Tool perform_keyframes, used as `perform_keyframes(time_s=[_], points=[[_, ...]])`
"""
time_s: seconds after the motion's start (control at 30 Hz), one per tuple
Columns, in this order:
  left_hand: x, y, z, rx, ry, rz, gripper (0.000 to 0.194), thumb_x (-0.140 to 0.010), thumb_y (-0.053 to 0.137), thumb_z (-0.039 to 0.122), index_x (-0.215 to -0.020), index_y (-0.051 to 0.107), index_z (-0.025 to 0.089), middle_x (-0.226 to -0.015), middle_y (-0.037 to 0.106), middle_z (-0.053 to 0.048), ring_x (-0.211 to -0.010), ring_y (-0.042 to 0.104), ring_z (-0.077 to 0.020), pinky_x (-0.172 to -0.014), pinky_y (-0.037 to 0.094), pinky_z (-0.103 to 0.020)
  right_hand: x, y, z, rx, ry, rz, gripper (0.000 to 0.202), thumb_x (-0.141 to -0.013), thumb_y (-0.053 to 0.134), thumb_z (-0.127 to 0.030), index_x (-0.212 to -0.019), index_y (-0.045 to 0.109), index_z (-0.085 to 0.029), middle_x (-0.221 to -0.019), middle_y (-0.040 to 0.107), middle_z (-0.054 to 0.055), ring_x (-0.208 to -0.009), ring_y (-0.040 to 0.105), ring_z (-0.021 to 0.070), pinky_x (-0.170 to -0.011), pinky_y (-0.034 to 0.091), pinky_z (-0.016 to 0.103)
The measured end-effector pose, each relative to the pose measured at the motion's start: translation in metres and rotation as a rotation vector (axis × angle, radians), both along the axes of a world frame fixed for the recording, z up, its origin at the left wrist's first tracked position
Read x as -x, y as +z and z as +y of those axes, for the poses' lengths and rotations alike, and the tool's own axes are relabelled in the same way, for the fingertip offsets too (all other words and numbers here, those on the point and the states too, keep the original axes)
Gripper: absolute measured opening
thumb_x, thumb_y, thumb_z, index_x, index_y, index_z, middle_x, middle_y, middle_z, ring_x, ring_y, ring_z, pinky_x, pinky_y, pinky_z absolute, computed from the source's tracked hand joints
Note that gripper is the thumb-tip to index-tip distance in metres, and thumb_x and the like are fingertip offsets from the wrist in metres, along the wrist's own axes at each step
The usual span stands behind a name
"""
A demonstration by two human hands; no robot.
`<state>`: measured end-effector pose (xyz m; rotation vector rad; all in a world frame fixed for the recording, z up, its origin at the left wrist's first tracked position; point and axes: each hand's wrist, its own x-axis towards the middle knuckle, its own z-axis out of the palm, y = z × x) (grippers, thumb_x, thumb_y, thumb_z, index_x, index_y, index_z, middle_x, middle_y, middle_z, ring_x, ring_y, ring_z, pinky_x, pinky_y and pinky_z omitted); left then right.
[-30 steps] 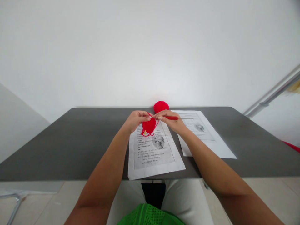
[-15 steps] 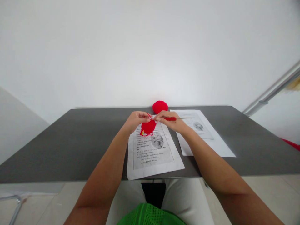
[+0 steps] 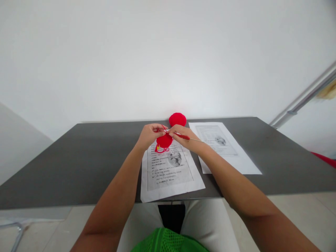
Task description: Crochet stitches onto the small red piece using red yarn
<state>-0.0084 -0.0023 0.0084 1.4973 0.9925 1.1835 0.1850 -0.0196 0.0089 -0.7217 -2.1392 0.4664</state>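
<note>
My left hand pinches the upper edge of a small red crochet piece, with red yarn running up by its fingers. A yellow bit, perhaps a stitch marker, and loose red loops hang at the piece's lower left. My right hand is closed round a crochet hook with a red grip, its thin metal shaft pointing back over the wrist. The hook's working tip meets the piece between both hands, largely hidden by fingers. Behind them sits a red ball of yarn.
Under the hands lies a printed sheet with text and a picture. To its right is a second printed sheet. Both rest on a dark grey table against a white wall. A metal pole slants at the right.
The hook's back end has tilted down toward my right wrist as that hand turned. My left hand keeps its pinch on the crochet piece. The whole view has shifted slightly.
</note>
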Motion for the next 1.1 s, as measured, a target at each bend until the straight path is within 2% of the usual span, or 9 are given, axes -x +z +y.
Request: perform_keyframes(time_s=[0.2,0.3,0.37,0.5,0.63,0.77,0.97,1.1], points=[[-0.002,0.001,-0.002,-0.063,0.041,0.072,0.019,-0.058,0.074,0.022,-0.076,0.074,0.015,-0.072,0.070,-0.003,-0.069,0.061,-0.0167,-0.071,0.049,-0.030,0.004,-0.006,0.003,-0.159,-0.001,-0.090,0.017,-0.096,0.043,-0.025,-0.088,0.057,-0.021,-0.087,0.064,0.007,-0.083,0.060,0.0205,-0.077,0.050,0.036],[-0.003,0.002,-0.003,-0.079,0.060,0.083,0.017,-0.057,0.073,0.020,-0.074,0.074,0.016,-0.072,0.070,-0.003,-0.069,0.061,-0.0168,-0.071,0.050,-0.030,0.005,-0.007,0.003,-0.175,-0.002,-0.097,0.017,-0.096,0.043,-0.024,-0.086,0.057,-0.021,-0.085,0.063,0.007,-0.082,0.059,0.0212,-0.076,0.049,0.037],[-0.003,0.001,-0.003,-0.078,0.057,0.066,0.017,-0.058,0.073,0.020,-0.074,0.074,0.015,-0.073,0.070,-0.003,-0.069,0.061,-0.0166,-0.070,0.050,-0.029,0.006,-0.006,0.002,-0.102,-0.007,-0.044,0.017,-0.095,0.045,-0.025,-0.084,0.057,-0.021,-0.085,0.063,0.006,-0.082,0.059,0.0200,-0.076,0.048,0.035],[-0.003,-0.001,-0.003,-0.053,0.044,0.023,0.019,-0.059,0.074,0.021,-0.076,0.074,0.015,-0.071,0.069,-0.002,-0.067,0.060,-0.0150,-0.066,0.047,-0.027,0.007,-0.006,0.002,0.147,-0.074,0.176,0.018,-0.093,0.053,-0.031,-0.078,0.058,-0.020,-0.078,0.061,0.001,-0.075,0.058,0.0166,-0.070,0.045,0.030],[-0.004,-0.001,-0.003,-0.052,0.046,0.034,0.019,-0.058,0.074,0.021,-0.076,0.074,0.014,-0.071,0.069,-0.003,-0.067,0.060,-0.0149,-0.066,0.047,-0.027,0.008,-0.007,0.002,0.212,-0.125,0.246,0.020,-0.090,0.057,-0.034,-0.075,0.057,-0.020,-0.072,0.059,-0.001,-0.071,0.056,0.0151,-0.067,0.043,0.028],[-0.005,0.002,-0.004,-0.064,0.064,0.074,0.018,-0.058,0.073,0.021,-0.074,0.073,0.015,-0.072,0.070,-0.003,-0.067,0.060,-0.0159,-0.068,0.049,-0.029,0.010,-0.008,0.000,0.123,-0.126,0.100,0.019,-0.093,0.051,-0.030,-0.077,0.056,-0.021,-0.075,0.060,0.000,-0.070,0.056,0.0149,-0.067,0.043,0.028],[-0.006,0.002,-0.004,-0.084,0.076,0.078,0.015,-0.058,0.071,0.021,-0.072,0.072,0.015,-0.073,0.071,-0.004,-0.067,0.061,-0.0162,-0.069,0.049,-0.029,0.015,-0.014,0.001,-0.128,-0.104,-0.041,0.019,-0.096,0.043,-0.027,-0.083,0.056,-0.021,-0.086,0.063,0.007,-0.084,0.059,0.0211,-0.077,0.047,0.035],[-0.006,0.000,-0.003,-0.081,0.078,0.068,0.015,-0.058,0.071,0.022,-0.072,0.072,0.015,-0.076,0.072,-0.004,-0.068,0.062,-0.0165,-0.069,0.049,-0.029,0.015,-0.012,0.000,-0.088,-0.126,-0.025,0.020,-0.096,0.043,-0.027,-0.081,0.056,-0.022,-0.083,0.062,0.005,-0.081,0.059,0.0201,-0.076,0.047,0.034]])
